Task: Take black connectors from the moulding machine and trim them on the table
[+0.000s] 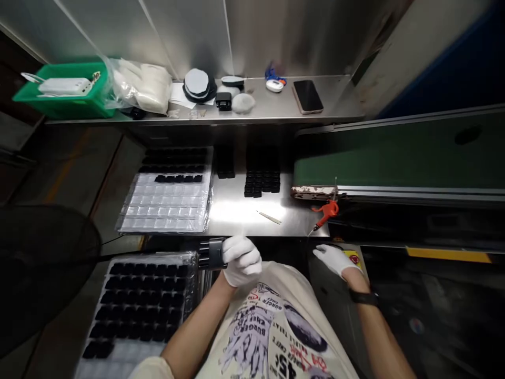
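Note:
My left hand [242,259], in a white glove, has its fingers wrapped round the edge of a black part [212,253] with several prongs pointing left. It is just in front of the steel table [232,226]. My right hand [333,259], also gloved, is low at the right beside a yellow plate with a red button [354,258]; its fingers are stretched out, with nothing visible in them. A white tray [165,202] with rows of black parts at its far end lies on the table. Black parts [262,182] stand grouped at the table's middle.
Tweezers [270,217] lie on the table. A red air gun [327,211] hangs by the green conveyor [394,158]. Another tray [122,358] of black parts is at the lower left, near a dark fan [47,273]. The shelf [268,113] holds a green bin [63,108] and a phone [307,96].

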Available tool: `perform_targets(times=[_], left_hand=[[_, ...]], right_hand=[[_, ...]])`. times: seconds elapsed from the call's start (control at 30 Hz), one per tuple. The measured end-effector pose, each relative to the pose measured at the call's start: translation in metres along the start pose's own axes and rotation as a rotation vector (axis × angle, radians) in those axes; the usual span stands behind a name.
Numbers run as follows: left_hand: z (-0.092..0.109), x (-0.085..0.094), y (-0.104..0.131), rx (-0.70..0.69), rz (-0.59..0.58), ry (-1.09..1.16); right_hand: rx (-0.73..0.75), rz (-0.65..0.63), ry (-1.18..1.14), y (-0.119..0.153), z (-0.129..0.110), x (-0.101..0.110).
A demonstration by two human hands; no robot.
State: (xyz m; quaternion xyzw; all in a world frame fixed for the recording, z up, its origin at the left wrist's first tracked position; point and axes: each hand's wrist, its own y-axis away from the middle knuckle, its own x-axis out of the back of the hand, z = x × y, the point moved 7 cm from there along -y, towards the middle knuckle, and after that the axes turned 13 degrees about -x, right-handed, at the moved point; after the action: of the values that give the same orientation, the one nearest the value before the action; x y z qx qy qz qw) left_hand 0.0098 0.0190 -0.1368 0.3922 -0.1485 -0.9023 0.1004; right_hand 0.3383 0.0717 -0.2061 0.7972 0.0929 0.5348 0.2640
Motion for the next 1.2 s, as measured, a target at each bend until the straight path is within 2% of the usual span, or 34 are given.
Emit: perform_targets(times=[0.1,0.17,0.2,0.27,0.33,0.37,0.43,0.47,0.53,0.57,0.7,0.8,0.9,1.0,1.1,1.2], left_hand=[[0.007,-0.008,-0.008,0.081,-0.031,-0.066],[0.016,-0.024,-0.015,0.078,-0.046,0.008],[0.021,-0.034,-0.019,0.063,-0.063,0.052],[0.031,-0.055,-0.025,0.033,-0.120,0.074],[0.037,-0.070,-0.028,0.003,-0.160,-0.065],[0.039,-0.074,-0.028,-0.010,-0.157,-0.202],[0.044,-0.077,-0.027,-0.047,-0.115,-0.556],[0.047,-0.080,-0.026,-0.069,-0.102,-0.730],[0.051,-0.091,-0.022,-0.120,-0.127,-1.000],[0.051,-0.099,-0.019,-0.150,-0.163,-1.084],[0.053,-0.130,-0.010,-0.296,-0.320,-1.217],[0.061,-0.140,-0.005,-0.412,-0.330,-1.259],[0.073,-0.137,0.000,-0.434,-0.302,-1.241],[0.088,-0.125,0.004,-0.351,-0.232,-1.103],[0.103,-0.111,0.007,-0.284,-0.112,-0.957],[0.110,-0.104,0.007,-0.211,-0.076,-0.848]], right_hand=[[-0.065,-0.138,-0.069,0.032,-0.011,-0.001],[-0.076,-0.178,-0.101,0.050,-0.028,0.018],[-0.077,-0.150,-0.102,0.056,-0.037,0.034],[-0.120,0.017,-0.095,0.066,-0.049,0.078],[-0.180,0.313,-0.125,0.082,-0.057,0.129],[-0.164,0.465,-0.157,0.094,-0.063,0.152],[0.030,0.672,-0.226,0.121,-0.086,0.181],[0.176,0.703,-0.249,0.134,-0.102,0.186],[0.427,0.649,-0.233,0.154,-0.132,0.179],[0.500,0.603,-0.198,0.159,-0.145,0.170],[0.555,0.479,-0.014,0.151,-0.176,0.131],[0.559,0.440,0.011,0.139,-0.186,0.116],[0.578,0.446,-0.065,0.138,-0.192,0.119],[0.576,0.425,-0.272,0.145,-0.196,0.129],[0.559,0.286,-0.473,0.150,-0.200,0.132],[0.580,0.145,-0.568,0.151,-0.206,0.129]])
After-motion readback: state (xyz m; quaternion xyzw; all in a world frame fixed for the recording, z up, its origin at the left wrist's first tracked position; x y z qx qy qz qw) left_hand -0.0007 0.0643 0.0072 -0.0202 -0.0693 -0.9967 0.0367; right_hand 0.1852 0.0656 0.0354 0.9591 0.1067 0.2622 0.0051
